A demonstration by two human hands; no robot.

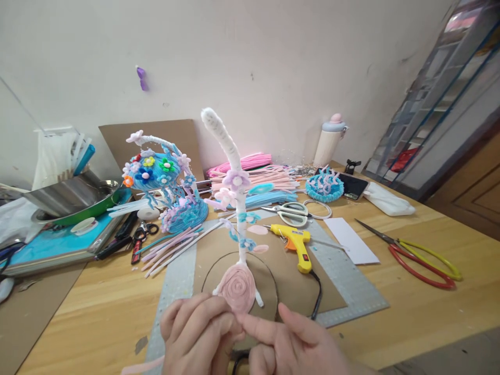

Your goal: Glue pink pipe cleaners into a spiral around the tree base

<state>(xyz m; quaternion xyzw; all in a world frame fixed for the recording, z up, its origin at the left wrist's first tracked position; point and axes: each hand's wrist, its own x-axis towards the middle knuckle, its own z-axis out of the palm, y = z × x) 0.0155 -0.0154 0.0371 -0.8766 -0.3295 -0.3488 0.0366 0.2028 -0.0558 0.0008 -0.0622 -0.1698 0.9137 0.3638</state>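
Yellow glue gun (299, 245): right of centre, clear of the work. Flowered white stem (242, 237): centre, long axis near vertical, tip bent upper left. Lower centre: left hand (203, 328) pinches the pink coil's (236, 286) edge; right hand (291, 341), thumb spread, forefinger at the edge.

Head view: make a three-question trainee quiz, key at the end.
1. What colour is the coil at the left hand?
a) blue
b) pink
c) green
2. True or false: the right hand grips the glue gun.
3. Fill in: the big scissors have one red handle and one ____ handle.

Key:
1. b
2. False; the right hand is at the coil, and the glue gun lies beyond it.
3. yellow
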